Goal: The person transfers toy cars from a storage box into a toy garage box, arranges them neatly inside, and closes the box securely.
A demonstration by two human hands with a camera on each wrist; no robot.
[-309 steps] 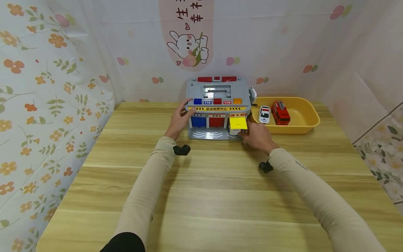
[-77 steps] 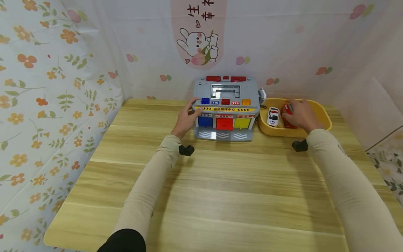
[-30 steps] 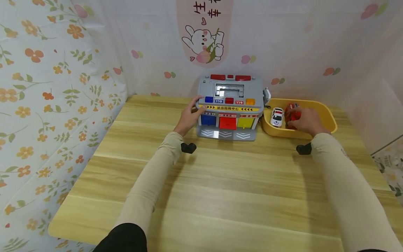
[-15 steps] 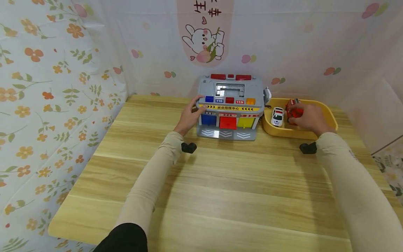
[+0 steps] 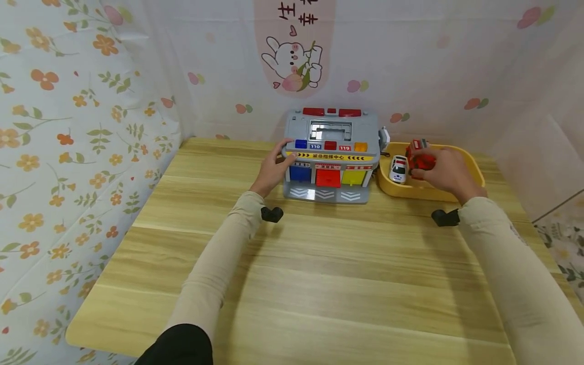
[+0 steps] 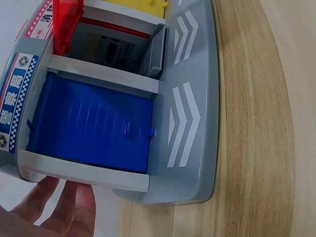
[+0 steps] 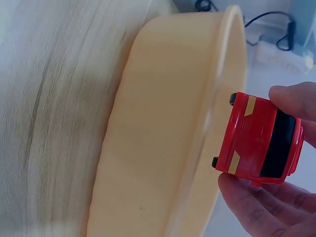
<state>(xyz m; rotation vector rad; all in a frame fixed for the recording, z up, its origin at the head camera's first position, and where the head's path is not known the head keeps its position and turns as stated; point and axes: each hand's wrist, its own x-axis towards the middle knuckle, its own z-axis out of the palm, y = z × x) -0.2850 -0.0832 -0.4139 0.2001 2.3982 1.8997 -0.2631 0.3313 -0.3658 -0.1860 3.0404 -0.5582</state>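
Note:
A grey toy garage [image 5: 333, 126] stands at the back of the table, with blue, red and yellow doors. My left hand [image 5: 272, 170] grips its left end, thumb at the front edge; the left wrist view shows fingers [image 6: 64, 207] behind the side wall. The blue door [image 6: 94, 123] is down, while the red door [image 6: 66, 22] is swung up over a dark bay. My right hand [image 5: 449, 170] pinches a red toy fire truck [image 7: 259, 138] between thumb and fingers, held at the rim of the yellow basket [image 5: 410, 191]. A white toy police car [image 5: 398, 170] lies in the basket.
The yellow door [image 5: 353, 177] of the garage is down. A grey-white piece [image 5: 384, 137] sticks out from the garage's right side, beside the basket. Dark cords [image 7: 269, 17] lie past the basket's end. A printed cloth [image 5: 219, 76] hangs behind the wooden table [image 5: 292, 284].
Earlier my right hand was at the raised yellow door with a white vehicle in the bay; that door is now down. The right hand moved to the basket and has raised the fire truck.

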